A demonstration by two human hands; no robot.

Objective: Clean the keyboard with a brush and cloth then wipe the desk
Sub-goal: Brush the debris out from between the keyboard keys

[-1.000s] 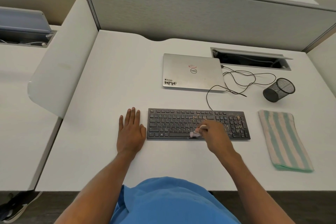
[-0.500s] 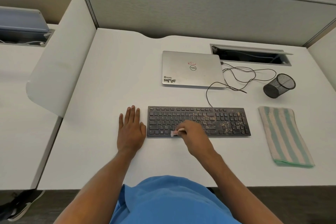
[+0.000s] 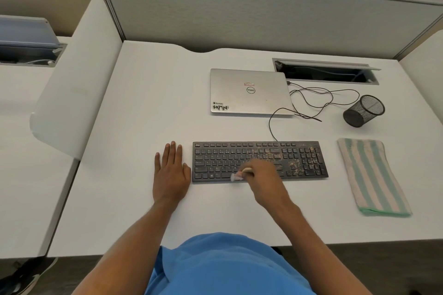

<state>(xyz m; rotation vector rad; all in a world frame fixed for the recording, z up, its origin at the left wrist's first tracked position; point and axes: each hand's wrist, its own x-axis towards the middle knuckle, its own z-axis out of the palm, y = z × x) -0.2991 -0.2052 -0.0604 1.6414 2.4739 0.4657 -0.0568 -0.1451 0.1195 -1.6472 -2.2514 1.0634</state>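
A black keyboard (image 3: 260, 160) lies on the white desk (image 3: 148, 115), with brown crumbs over its right half and number pad. My right hand (image 3: 263, 175) grips a small brush (image 3: 239, 174); its pale bristles touch the keyboard's bottom row near the middle. My left hand (image 3: 170, 170) lies flat on the desk, fingers straight, its thumb against the keyboard's left edge. A folded green-and-cream striped cloth (image 3: 371, 176) lies to the right of the keyboard.
A closed silver laptop (image 3: 249, 92) sits behind the keyboard, with a loose black cable (image 3: 311, 100) beside it. A black mesh cup (image 3: 363, 111) lies tipped at the right. An open cable tray (image 3: 326, 72) is at the back, with grey partitions behind.
My right hand swept the brush leftward along the keyboard's bottom row, then came back a little to the right. My left hand stayed flat in place.
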